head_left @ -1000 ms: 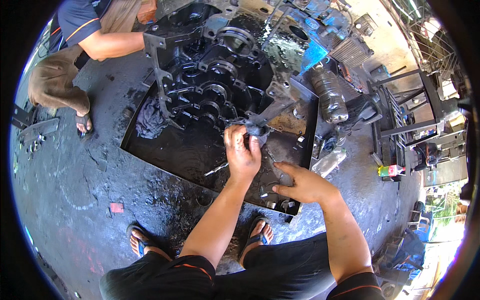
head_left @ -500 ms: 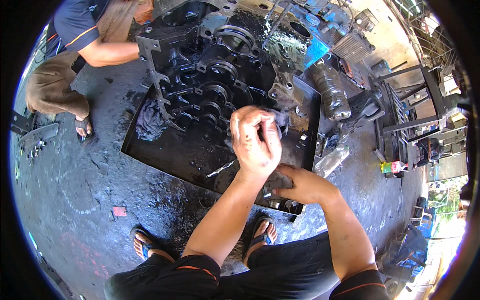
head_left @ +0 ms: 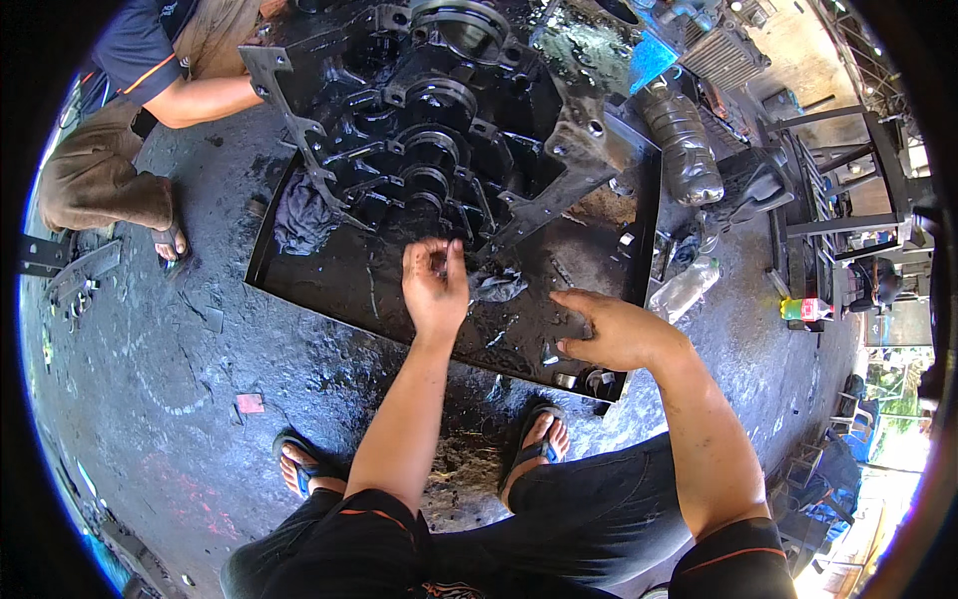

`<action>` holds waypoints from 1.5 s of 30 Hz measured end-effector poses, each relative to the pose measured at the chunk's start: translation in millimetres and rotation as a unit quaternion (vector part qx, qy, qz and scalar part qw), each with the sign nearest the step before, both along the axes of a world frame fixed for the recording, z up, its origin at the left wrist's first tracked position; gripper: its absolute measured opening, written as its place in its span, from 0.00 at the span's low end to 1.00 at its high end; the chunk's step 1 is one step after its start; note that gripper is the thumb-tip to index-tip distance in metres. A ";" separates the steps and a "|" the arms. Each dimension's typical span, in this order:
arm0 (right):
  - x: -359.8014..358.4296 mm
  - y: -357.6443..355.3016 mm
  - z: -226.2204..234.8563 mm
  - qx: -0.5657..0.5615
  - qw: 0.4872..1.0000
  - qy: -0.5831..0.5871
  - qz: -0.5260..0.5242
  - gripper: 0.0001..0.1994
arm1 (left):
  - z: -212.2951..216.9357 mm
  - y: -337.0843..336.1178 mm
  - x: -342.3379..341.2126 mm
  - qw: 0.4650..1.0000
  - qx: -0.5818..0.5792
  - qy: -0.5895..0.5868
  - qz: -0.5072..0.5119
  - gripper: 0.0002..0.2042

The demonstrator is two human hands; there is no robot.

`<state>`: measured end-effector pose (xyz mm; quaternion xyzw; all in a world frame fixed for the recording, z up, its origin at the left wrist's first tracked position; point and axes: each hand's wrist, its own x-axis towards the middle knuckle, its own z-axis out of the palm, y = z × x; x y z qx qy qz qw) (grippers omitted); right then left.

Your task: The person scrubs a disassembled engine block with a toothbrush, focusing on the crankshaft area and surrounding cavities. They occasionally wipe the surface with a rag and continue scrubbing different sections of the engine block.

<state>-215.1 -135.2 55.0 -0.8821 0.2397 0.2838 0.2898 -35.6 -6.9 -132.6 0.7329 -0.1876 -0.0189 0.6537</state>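
Note:
A dark, oily engine block [head_left: 574, 135] with a row of rounded bearing saddles stands over a black metal tray [head_left: 339, 315]. My left hand [head_left: 436, 295] is just below the block's near end, its fingers curled in and the thumb upright. What the curled fingers hold, if anything, I cannot make out. Beside it, a crumpled dark rag [head_left: 501, 287] lies on the tray floor. My right hand [head_left: 627, 331] hovers above the tray's right part, thumb and fingers spread, with nothing between them. A second dark cloth [head_left: 304, 213] is bunched at the tray's left side.
Small metal parts [head_left: 567, 380] sit in the tray's near right corner. Right of the tray are a large plastic bottle [head_left: 684, 150], a clear bottle [head_left: 685, 290] and a black metal frame [head_left: 838, 230]. Another person's arm [head_left: 205, 103] reaches to the block from the left.
My left hand has moved left and down to the block's near end. My right hand has shifted right and opened, without the greyish thing it was at. The block appears higher in view.

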 end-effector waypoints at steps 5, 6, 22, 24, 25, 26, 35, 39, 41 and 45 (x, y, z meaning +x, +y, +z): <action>9.4 0.5 -15.9 0.002 1.000 -0.002 0.031 0.38 | -54.3 58.0 -8.0 0.841 0.438 0.032 -0.316 0.20; 12.7 1.1 -19.2 0.015 0.999 0.003 0.032 0.38 | -60.9 63.0 -16.1 0.810 0.493 -0.113 -0.297 0.24; 30.1 8.5 -14.2 0.103 0.975 0.187 0.060 0.25 | 116.6 81.1 60.1 0.841 0.375 0.005 -0.389 0.11; 31.6 11.9 -11.5 0.106 0.974 0.187 0.068 0.25 | 157.5 85.7 78.8 0.913 0.165 -0.125 -0.350 0.07; 32.1 13.2 -9.9 0.106 0.975 0.188 0.059 0.25 | 173.0 84.6 82.6 0.926 0.118 -0.130 -0.334 0.06; 32.4 14.1 -8.2 0.104 0.974 0.194 0.051 0.24 | 185.0 81.6 87.0 0.936 0.070 -0.134 -0.317 0.05; 22.2 23.2 4.3 0.064 0.988 0.134 0.047 0.25 | 160.4 39.9 85.8 0.958 0.012 -0.118 -0.261 0.06; 20.4 25.7 8.1 0.044 0.988 0.138 0.056 0.25 | 142.3 26.1 70.9 0.961 -0.115 -0.108 -0.229 0.06; 20.9 26.9 9.0 0.057 0.987 0.141 0.048 0.26 | 137.4 19.3 66.5 0.958 -0.130 -0.082 -0.240 0.06; 22.2 26.9 8.3 0.064 0.989 0.132 0.027 0.26 | 127.8 10.5 68.1 0.959 -0.158 -0.089 -0.218 0.06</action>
